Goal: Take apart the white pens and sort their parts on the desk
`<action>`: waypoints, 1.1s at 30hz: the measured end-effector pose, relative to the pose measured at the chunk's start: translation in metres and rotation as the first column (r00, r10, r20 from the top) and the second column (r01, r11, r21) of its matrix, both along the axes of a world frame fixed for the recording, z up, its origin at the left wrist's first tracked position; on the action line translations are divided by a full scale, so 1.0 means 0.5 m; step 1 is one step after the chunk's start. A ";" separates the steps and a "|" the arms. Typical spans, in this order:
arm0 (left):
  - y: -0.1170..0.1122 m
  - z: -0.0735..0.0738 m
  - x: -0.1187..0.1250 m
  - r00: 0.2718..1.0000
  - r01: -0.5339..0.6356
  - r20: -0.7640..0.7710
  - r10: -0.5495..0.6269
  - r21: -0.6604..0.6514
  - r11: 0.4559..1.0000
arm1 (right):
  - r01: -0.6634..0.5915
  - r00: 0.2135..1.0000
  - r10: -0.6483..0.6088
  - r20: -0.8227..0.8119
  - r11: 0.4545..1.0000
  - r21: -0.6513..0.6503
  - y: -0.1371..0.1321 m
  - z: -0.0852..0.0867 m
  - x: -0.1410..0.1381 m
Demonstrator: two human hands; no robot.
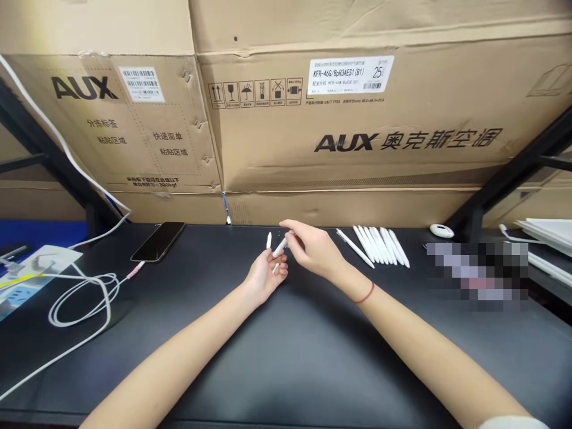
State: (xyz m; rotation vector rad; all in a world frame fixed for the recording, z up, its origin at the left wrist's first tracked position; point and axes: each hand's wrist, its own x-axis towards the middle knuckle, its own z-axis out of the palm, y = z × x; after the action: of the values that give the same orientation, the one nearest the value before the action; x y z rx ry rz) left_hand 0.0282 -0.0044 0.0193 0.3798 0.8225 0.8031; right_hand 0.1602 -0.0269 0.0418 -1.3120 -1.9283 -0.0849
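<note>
Both my hands meet over the middle of the black table (286, 357). My right hand (313, 247) pinches a white pen barrel (281, 245) near its end, fingers closed on it. My left hand (266, 274) lies palm up below it, fingers curled round a small white pen part (276, 268) and touching the barrel's lower end. A small white cap (269, 240) shows just above the left fingertips; whether it lies on the table I cannot tell. A row of several white pens (379, 244) lies on the table to the right of my right hand.
A black phone (158, 241) lies at the back left, plugged into a white cable (80, 298) that coils across the left side. Large AUX cardboard boxes (357, 119) form the back wall. A white round object (441, 230) and stacked white sheets (547, 235) sit at the right.
</note>
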 end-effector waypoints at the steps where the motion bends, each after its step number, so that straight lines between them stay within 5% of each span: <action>1: 0.000 -0.001 0.000 1.000 0.005 0.012 -0.005 0.006 1.000 | 0.010 1.000 -0.010 0.011 1.000 -0.017 -0.001 0.001 0.000; 7: 0.015 -0.003 -0.005 1.000 -0.007 0.002 0.007 0.054 0.998 | 0.031 0.999 -0.030 -0.037 0.998 0.051 0.003 0.002 0.006; 10: 0.053 0.003 -0.030 0.989 -0.125 -0.057 0.138 0.195 0.973 | 0.079 0.996 -0.074 -0.043 0.988 0.136 0.003 -0.006 0.001; 13: 0.106 0.008 -0.078 0.929 -0.207 -0.209 0.306 0.393 0.896 | 0.076 0.989 -0.091 0.114 0.988 0.132 0.000 -0.027 -0.022; 19: 0.170 -0.009 -0.160 0.796 -0.057 -0.502 0.338 0.495 0.867 | -0.105 0.909 0.077 0.411 0.993 0.048 0.004 -0.088 -0.109; 21: 0.176 -0.023 -0.169 0.697 0.074 -0.604 0.387 0.597 0.799 | -0.089 0.888 0.061 0.455 0.995 0.041 0.013 -0.102 -0.134; 26: 0.184 -0.058 -0.172 0.382 0.547 -0.727 0.571 0.675 0.495 | 0.001 0.862 0.044 0.505 0.996 -0.089 0.043 -0.111 -0.168; 30: 0.190 -0.077 -0.175 0.277 0.729 -0.725 0.631 0.586 0.353 | 0.043 0.869 0.067 0.491 0.977 -0.209 0.061 -0.105 -0.178; 33: 0.188 -0.083 -0.180 0.243 0.767 -0.707 0.663 0.559 0.315 | 0.069 0.868 0.074 0.492 0.962 -0.266 0.072 -0.100 -0.184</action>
State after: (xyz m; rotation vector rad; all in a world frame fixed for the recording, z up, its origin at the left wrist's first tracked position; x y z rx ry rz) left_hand -0.0619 0.0897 -0.0222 2.4186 1.4090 0.8102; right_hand 0.0684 0.0093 -0.0084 -1.5858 -2.4499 -0.1740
